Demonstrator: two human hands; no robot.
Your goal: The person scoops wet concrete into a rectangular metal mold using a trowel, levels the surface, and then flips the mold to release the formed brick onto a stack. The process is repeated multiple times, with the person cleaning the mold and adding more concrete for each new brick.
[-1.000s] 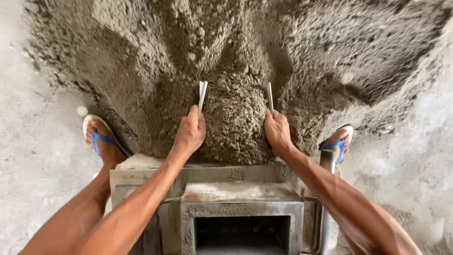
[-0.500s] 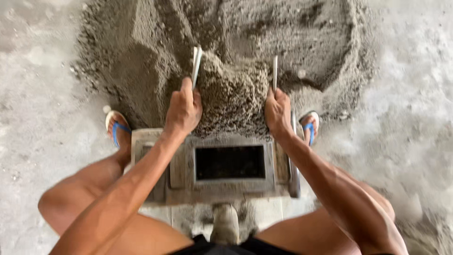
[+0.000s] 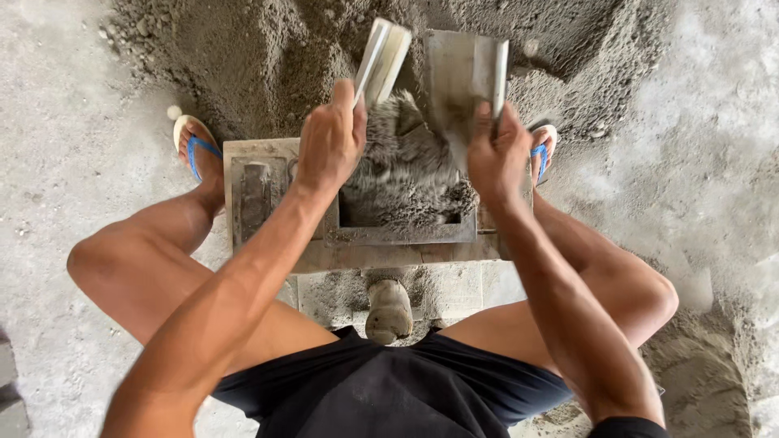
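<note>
Head view, looking down. A clump of damp grey sand mix sits at centre, blurred in motion, over the rectangular opening of a metal block mould. At 11 o'clock of the clump, the left hand is clenched on a flat metal plate held on edge; at 1 o'clock, the right hand grips a second flat metal plate, its broad face turned toward the camera. The two plates flank the clump, apparently so that the loose material stays pinched between them and drops into the cavity rather than over the rim. The mould stands between the person's bare knees, with a rounded handle at 6 o'clock. Feet in blue sandals, left and right, brace at 9 and 3 o'clock of the mould. A large heap of sand mix lies at 12 o'clock. The floor is rough grey concrete dusted with sand; no walls are visible.
</note>
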